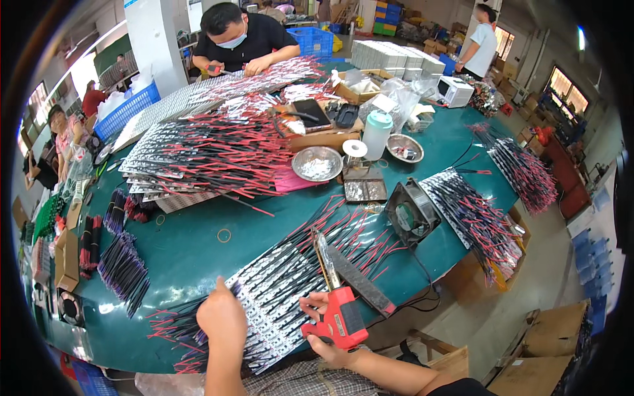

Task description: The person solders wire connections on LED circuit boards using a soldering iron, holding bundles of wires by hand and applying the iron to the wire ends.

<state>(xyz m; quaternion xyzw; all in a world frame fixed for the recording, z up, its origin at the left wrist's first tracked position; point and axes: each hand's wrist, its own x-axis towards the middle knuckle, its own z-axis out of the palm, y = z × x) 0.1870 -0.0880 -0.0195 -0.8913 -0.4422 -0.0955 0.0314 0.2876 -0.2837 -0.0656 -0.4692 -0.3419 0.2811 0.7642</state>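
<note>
red plastic shows on the gun-shaped tool [345, 318] at the frame's lower centre, gripped by the right hand [332, 353]. to its left, the left hand [222, 313] curls its fingers over a white wired panel [269, 330]; whether they pinch anything, i cannot tell.

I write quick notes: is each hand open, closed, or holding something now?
Left hand: curled near the white boards; whether it grips anything cannot be told.
Right hand: closed on the red soldering gun.

The green table [188, 261] bears wired white panels [267, 313] (several batches) and a fan [411, 214].
</note>
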